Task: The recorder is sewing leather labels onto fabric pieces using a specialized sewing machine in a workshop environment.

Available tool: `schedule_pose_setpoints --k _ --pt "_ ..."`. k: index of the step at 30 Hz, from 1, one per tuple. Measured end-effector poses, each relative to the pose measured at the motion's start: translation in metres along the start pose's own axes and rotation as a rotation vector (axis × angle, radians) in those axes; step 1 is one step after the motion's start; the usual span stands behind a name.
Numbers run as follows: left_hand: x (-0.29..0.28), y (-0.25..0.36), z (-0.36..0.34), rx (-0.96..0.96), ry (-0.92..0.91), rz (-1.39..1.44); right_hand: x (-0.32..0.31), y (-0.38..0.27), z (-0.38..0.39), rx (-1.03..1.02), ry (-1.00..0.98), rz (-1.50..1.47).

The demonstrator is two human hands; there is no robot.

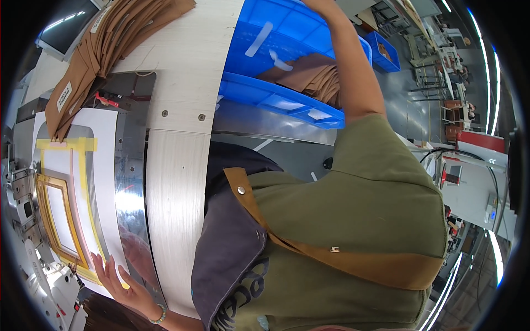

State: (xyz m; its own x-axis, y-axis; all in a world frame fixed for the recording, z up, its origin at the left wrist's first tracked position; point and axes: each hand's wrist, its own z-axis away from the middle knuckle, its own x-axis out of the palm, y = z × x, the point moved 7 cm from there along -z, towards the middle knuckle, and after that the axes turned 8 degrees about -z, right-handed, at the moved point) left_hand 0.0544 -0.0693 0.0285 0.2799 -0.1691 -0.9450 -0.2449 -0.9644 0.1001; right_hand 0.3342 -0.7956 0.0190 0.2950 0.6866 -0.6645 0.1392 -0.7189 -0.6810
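Note:
My left hand (126,286), a beaded bracelet at its wrist, is open with its fingers stretched out, over the near end of a white sheet (109,182). Beside its fingertips is a yellow-brown rectangular frame (77,220), set within yellow tape strips (84,165) on that sheet. I cannot tell whether the fingers touch the sheet. My right arm reaches out over a blue crate (276,94); the right hand (319,4) is mostly cut off by the upper edge, so its fingers are hidden. Brown folded pieces (312,77) lie in the crate.
A tall stack of brown pieces (105,47) with white labels overhangs the sheet's far end. Red-handled snips (106,100) lie near it. White machine parts (47,281) line the left side. A pale wooden tabletop (176,187) lies between machine and body. A second blue crate (382,52) stands on the floor.

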Motion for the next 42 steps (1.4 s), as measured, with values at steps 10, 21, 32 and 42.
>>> schedule_pose_setpoints --k 10,21,32,42 --pt "-0.016 -0.019 0.024 -0.344 0.138 0.055 0.152 -0.212 0.024 -0.379 -0.601 -0.049" --pt "-0.012 -0.083 0.072 -0.732 0.244 0.217 0.376 -0.454 0.151 -1.013 -1.04 -0.327" --pt "0.022 -0.109 0.023 -0.477 0.268 0.344 0.436 -0.497 0.213 -1.107 -0.781 -0.383" --pt "0.023 -0.108 0.031 -0.412 0.327 0.413 0.434 -0.503 0.219 -1.193 -0.76 -0.346"
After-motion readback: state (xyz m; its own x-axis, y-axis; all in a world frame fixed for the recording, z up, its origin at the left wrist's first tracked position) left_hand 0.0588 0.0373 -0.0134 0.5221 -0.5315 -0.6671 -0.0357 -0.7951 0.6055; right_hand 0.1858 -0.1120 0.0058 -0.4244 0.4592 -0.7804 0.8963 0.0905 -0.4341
